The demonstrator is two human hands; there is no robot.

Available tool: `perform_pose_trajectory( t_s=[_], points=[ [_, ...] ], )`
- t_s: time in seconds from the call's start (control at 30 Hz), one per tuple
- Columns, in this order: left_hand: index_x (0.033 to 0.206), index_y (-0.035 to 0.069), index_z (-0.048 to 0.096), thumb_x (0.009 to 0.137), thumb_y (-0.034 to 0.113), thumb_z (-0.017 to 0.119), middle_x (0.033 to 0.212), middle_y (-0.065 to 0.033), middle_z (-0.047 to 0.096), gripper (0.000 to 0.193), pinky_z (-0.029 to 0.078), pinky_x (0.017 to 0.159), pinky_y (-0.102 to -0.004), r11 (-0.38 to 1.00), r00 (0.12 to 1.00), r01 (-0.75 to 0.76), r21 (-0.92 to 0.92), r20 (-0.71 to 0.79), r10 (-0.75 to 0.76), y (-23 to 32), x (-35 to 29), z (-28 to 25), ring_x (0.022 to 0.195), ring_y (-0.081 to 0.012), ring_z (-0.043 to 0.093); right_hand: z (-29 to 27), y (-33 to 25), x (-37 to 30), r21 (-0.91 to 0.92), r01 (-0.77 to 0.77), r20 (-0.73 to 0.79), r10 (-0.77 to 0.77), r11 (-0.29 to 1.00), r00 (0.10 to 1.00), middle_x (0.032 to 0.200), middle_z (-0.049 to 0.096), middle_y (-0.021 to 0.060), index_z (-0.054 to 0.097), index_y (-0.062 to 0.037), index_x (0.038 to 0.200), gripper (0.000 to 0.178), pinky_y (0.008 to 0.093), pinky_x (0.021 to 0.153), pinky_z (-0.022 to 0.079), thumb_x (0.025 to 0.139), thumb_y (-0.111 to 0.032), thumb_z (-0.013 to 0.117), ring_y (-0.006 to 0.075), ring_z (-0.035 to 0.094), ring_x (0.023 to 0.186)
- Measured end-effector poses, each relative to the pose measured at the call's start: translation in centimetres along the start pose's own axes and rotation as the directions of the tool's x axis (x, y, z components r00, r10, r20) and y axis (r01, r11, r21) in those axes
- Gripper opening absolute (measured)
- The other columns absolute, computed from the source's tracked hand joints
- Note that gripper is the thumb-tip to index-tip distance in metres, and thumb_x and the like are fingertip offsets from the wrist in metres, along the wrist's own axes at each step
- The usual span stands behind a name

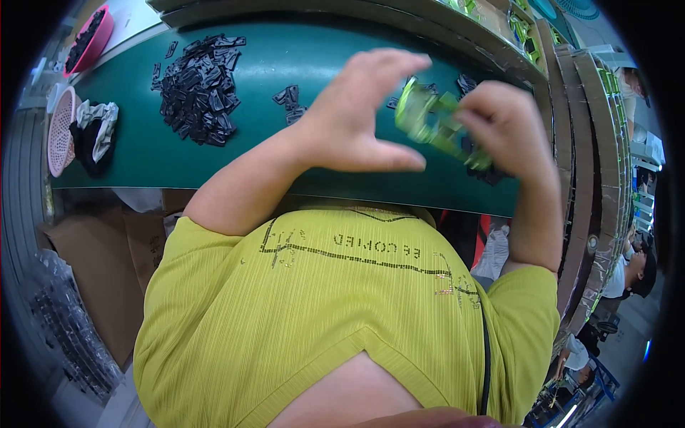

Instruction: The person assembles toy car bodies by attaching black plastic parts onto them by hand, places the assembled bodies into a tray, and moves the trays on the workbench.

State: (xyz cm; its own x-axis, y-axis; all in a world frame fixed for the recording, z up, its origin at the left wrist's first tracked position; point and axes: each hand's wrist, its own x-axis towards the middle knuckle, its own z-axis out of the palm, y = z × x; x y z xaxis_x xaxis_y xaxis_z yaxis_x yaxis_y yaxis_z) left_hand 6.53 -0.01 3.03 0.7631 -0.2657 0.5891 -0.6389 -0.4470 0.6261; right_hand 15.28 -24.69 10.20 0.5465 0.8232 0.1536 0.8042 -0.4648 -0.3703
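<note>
So, the right hand (499, 121) has its thumb and curled fingers pinched on one end of a green see-through frame (412, 114), holding it up over the bench (307, 57). It's pretty smeared by motion blur, so I can't make out the finer details. The left hand (360, 114) is spread wide, thumb well away from the fingers, with nothing in its grip as far as I can see. Its gap faces the free end of the frame; can't really tell if a fingertip is touching.

The bench top is dark green. Over on the left there's a big messy heap of small black parts (200, 93), plus a little cluster (287, 100) of the same stuff just beside the left wrist, and some more black bits (489, 175) lying under the right hand. Near the left end sit a pale pink basket (60, 135), some black and grey cloth (104, 132) right next to it, and a bright pink basin (101, 39) with more black parts in it.
</note>
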Motion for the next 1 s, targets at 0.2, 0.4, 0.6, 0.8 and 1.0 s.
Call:
perform_pose_trajectory(
  t_s=[0.2, 0.4, 0.6, 0.8, 1.0],
  points=[
    [0.121, 0.004, 0.06, 0.069, 0.019, 0.082, 0.112, -0.0149, 0.062, 0.058, 0.05, 0.093, -0.0428, 0.958, 0.738, 0.152, 0.244, 0.617, -0.274, 1.5, 0.3, 0.9, 0.109, -0.0344, 0.058, 5.2, -2.0, -1.7, 0.136, -0.113, 0.128, 0.096, 0.984, 0.987, 0.074, 0.064, 0.0112, 0.067, -0.0027, 0.083, 0.012, 0.0377, 0.062, 0.049, 0.08, -0.012, 0.074, 0.0271, 0.062, 0.067],
    [0.11, 0.004, 0.063, 0.07, 0.024, 0.083, 0.103, -0.0138, 0.062, 0.049, 0.051, 0.086, -0.0415, 0.95, 0.76, 0.151, 0.275, 0.582, -0.289, 1.3, 0.1, 0.2, 0.102, -0.0331, 0.061, 5.6, 0.6, -0.9, 0.248, -0.473, 0.107, 0.462, 0.845, 0.881, 0.08, 0.067, 0.0121, 0.07, -0.0006, 0.091, 0.023, 0.0331, 0.066, 0.051, 0.083, -0.021, 0.077, 0.0217, 0.065, 0.073],
    [0.103, 0.002, 0.065, 0.072, 0.033, 0.084, 0.098, -0.0136, 0.063, 0.048, 0.051, 0.081, -0.0419, 0.951, 0.775, 0.197, 0.237, 0.557, -0.299, 1.0, 0.2, 0.0, 0.096, -0.0337, 0.062, 8.1, -1.0, -0.6, 0.038, -0.448, -0.043, 0.45, 0.893, 0.892, 0.093, 0.068, 0.0152, 0.069, -0.001, 0.1, 0.034, 0.0385, 0.074, 0.055, 0.08, -0.027, 0.079, 0.0302, 0.068, 0.085],
    [0.102, 0.003, 0.066, 0.079, 0.019, 0.076, 0.095, -0.0142, 0.064, 0.029, 0.052, 0.078, -0.0411, 0.949, 0.806, 0.25, 0.193, 0.502, -0.315, 0.0, -0.3, 0.7, 0.091, -0.0342, 0.064, 8.6, 0.0, -2.6, -0.097, -0.223, -0.3, 0.186, 0.97, 0.936, 0.091, 0.07, 0.0134, 0.071, -0.0033, 0.099, 0.016, 0.0374, 0.072, 0.056, 0.088, -0.015, 0.07, 0.0317, 0.069, 0.081],
    [0.098, 0.002, 0.067, 0.078, 0.009, 0.071, 0.093, -0.0169, 0.066, 0.021, 0.053, 0.076, -0.0404, 0.936, 0.833, 0.326, 0.131, 0.428, -0.35, -0.5, -0.5, 1.5, 0.088, -0.0349, 0.065, 5.9, -2.3, -4.0, 0.222, -0.13, -0.366, 0.206, 0.966, 0.907, 0.085, 0.065, 0.0092, 0.074, -0.0042, 0.109, 0.024, 0.0271, 0.067, 0.05, 0.088, 0.003, 0.066, 0.0198, 0.065, 0.073]
  ],
)
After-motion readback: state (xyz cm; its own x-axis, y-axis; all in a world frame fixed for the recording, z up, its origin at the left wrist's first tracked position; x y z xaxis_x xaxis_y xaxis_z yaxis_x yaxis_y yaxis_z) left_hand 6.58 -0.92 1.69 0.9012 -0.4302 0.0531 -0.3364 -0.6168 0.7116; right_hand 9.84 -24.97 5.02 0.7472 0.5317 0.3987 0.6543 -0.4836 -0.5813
